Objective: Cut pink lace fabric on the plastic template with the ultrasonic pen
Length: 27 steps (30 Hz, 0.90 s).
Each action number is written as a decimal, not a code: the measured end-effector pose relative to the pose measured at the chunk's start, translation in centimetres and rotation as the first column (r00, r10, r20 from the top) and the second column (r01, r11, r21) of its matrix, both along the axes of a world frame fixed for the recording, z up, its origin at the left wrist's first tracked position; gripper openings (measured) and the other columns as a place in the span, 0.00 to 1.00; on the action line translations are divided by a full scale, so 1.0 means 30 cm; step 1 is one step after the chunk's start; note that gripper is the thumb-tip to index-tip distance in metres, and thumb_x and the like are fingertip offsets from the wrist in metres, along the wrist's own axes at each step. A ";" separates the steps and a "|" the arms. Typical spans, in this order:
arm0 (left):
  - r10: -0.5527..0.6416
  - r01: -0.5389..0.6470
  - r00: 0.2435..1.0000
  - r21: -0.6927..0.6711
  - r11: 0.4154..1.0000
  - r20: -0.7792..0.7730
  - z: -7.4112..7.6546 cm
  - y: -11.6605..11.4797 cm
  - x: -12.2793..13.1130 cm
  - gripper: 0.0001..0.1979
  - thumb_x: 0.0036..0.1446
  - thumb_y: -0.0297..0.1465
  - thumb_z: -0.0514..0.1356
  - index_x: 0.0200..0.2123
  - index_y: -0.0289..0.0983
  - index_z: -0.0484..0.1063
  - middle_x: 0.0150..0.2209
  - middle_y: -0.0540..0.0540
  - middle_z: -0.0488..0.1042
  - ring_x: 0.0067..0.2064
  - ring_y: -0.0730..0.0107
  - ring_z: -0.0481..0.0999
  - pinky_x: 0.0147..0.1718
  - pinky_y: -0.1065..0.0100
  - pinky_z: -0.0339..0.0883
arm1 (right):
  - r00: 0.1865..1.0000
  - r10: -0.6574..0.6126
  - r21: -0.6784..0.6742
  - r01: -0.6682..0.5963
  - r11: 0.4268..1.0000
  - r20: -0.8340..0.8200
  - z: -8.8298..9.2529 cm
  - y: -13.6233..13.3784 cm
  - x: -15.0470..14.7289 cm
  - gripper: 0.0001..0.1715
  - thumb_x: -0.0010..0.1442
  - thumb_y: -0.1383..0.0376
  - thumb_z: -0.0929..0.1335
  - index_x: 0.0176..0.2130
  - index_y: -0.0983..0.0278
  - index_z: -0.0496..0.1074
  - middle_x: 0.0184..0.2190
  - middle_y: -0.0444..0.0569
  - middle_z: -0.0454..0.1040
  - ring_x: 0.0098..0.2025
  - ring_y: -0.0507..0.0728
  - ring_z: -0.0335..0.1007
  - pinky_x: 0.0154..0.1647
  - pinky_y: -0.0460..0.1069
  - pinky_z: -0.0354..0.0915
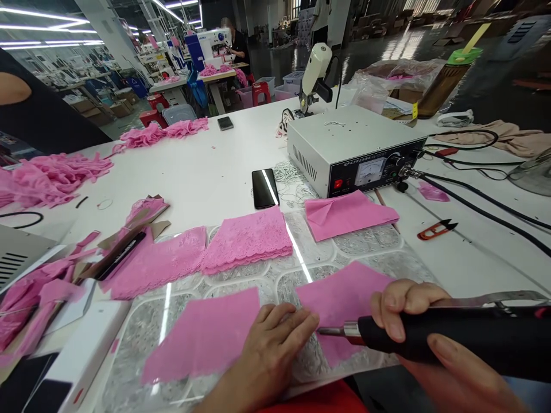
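Observation:
My right hand (424, 327) is wrapped round a black hand tool (451, 338) with a metal tip, held level and pointing left. The tip touches the left edge of a pink fabric piece (340, 295) lying on a glass plate (142, 327). My left hand (271, 341) lies flat on the plate, fingers stretched out, pressing the fabric right beside the tip. A second pink fabric piece (206, 338) lies to the left of that hand.
Stacks of pink lace (247, 238) and a folded pink piece (348, 212) lie behind. A grey control box (344, 149) with cables, a black phone (264, 188), red snips (434, 229) and pink scraps (51, 175) surround the work. Another person's arm is at far left.

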<state>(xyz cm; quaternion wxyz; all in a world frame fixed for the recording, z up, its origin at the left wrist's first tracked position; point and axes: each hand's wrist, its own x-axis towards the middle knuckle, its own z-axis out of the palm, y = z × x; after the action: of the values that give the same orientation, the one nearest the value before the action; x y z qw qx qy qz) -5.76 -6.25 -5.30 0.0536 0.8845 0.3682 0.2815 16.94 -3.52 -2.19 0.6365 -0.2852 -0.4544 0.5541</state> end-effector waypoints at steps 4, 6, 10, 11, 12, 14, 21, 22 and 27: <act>-0.005 0.005 1.000 0.000 1.000 -0.006 0.000 0.000 -0.001 0.24 0.57 0.15 0.47 0.55 0.32 0.65 0.48 0.44 0.79 0.46 0.61 0.73 0.41 0.62 0.64 | 1.000 -0.001 0.006 0.000 1.000 0.029 0.006 -0.001 -0.004 0.07 0.60 0.58 0.70 0.37 0.59 0.72 0.28 0.45 0.67 0.25 0.51 0.66 0.30 0.50 0.71; -0.004 0.004 1.000 0.000 1.000 -0.016 0.000 0.001 -0.001 0.23 0.58 0.15 0.47 0.55 0.32 0.65 0.48 0.44 0.79 0.46 0.61 0.74 0.41 0.62 0.64 | 0.999 0.007 -0.001 -0.007 1.000 0.044 0.013 -0.003 -0.008 0.06 0.60 0.58 0.70 0.36 0.58 0.72 0.28 0.45 0.68 0.25 0.52 0.67 0.30 0.51 0.71; -0.007 0.007 0.999 0.003 1.000 -0.046 -0.003 0.003 -0.005 0.23 0.60 0.16 0.47 0.57 0.33 0.64 0.47 0.42 0.80 0.46 0.62 0.75 0.41 0.62 0.65 | 0.998 0.030 0.014 -0.030 0.999 0.053 0.018 -0.005 -0.013 0.06 0.61 0.58 0.69 0.35 0.58 0.72 0.28 0.45 0.68 0.24 0.51 0.66 0.28 0.51 0.70; -0.008 0.008 0.999 0.004 1.000 -0.052 -0.003 0.004 -0.007 0.23 0.61 0.17 0.47 0.58 0.33 0.64 0.46 0.42 0.80 0.46 0.62 0.75 0.41 0.62 0.66 | 0.998 0.030 0.016 -0.031 0.999 0.050 0.016 -0.004 -0.010 0.06 0.60 0.58 0.69 0.35 0.58 0.72 0.28 0.45 0.68 0.24 0.51 0.66 0.28 0.51 0.70; -0.010 0.011 0.998 0.007 1.000 -0.056 -0.004 0.004 -0.010 0.24 0.61 0.17 0.47 0.58 0.33 0.63 0.46 0.42 0.80 0.46 0.62 0.75 0.41 0.61 0.66 | 0.999 0.025 0.018 -0.026 1.000 0.044 0.013 -0.001 -0.006 0.06 0.60 0.59 0.69 0.36 0.58 0.72 0.28 0.45 0.68 0.24 0.51 0.66 0.28 0.51 0.70; -0.008 0.010 0.998 0.024 1.000 -0.067 -0.005 0.004 -0.016 0.25 0.59 0.16 0.47 0.59 0.32 0.63 0.47 0.42 0.79 0.47 0.62 0.75 0.43 0.61 0.66 | 1.000 -0.011 0.037 0.011 0.999 0.013 0.002 0.010 0.009 0.07 0.59 0.59 0.70 0.36 0.59 0.73 0.29 0.45 0.68 0.23 0.51 0.65 0.28 0.51 0.69; 0.114 -0.083 0.972 0.153 0.985 -0.203 -0.004 0.006 -0.027 0.31 0.56 0.15 0.47 0.62 0.33 0.64 0.53 0.42 0.77 0.54 0.60 0.72 0.50 0.60 0.63 | 0.941 -0.332 0.065 0.337 0.939 -0.071 -0.022 0.093 0.051 0.06 0.54 0.61 0.72 0.34 0.60 0.75 0.32 0.46 0.68 0.25 0.51 0.62 0.29 0.52 0.67; 0.124 -0.090 0.970 0.161 0.983 -0.211 -0.005 0.007 -0.027 0.30 0.56 0.15 0.47 0.61 0.34 0.65 0.54 0.43 0.76 0.54 0.60 0.72 0.50 0.60 0.63 | 0.934 -0.351 0.070 0.356 0.932 -0.070 -0.023 0.103 0.047 0.06 0.53 0.61 0.72 0.34 0.59 0.75 0.32 0.46 0.68 0.25 0.51 0.61 0.29 0.52 0.67; 0.136 -0.102 0.967 0.161 0.982 -0.215 -0.017 0.009 -0.027 0.26 0.59 0.18 0.48 0.58 0.35 0.69 0.55 0.46 0.76 0.55 0.61 0.71 0.52 0.61 0.59 | 0.934 -0.351 0.060 0.355 0.933 -0.063 -0.027 0.120 0.015 0.05 0.54 0.62 0.70 0.34 0.59 0.74 0.32 0.46 0.68 0.26 0.51 0.61 0.30 0.53 0.67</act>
<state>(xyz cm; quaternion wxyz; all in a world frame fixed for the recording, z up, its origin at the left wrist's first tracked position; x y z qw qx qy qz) -6.57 -5.98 -5.80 -0.0718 0.8884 0.4024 0.2089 17.40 0.07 -3.01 0.7466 -0.3255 -0.3985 0.4217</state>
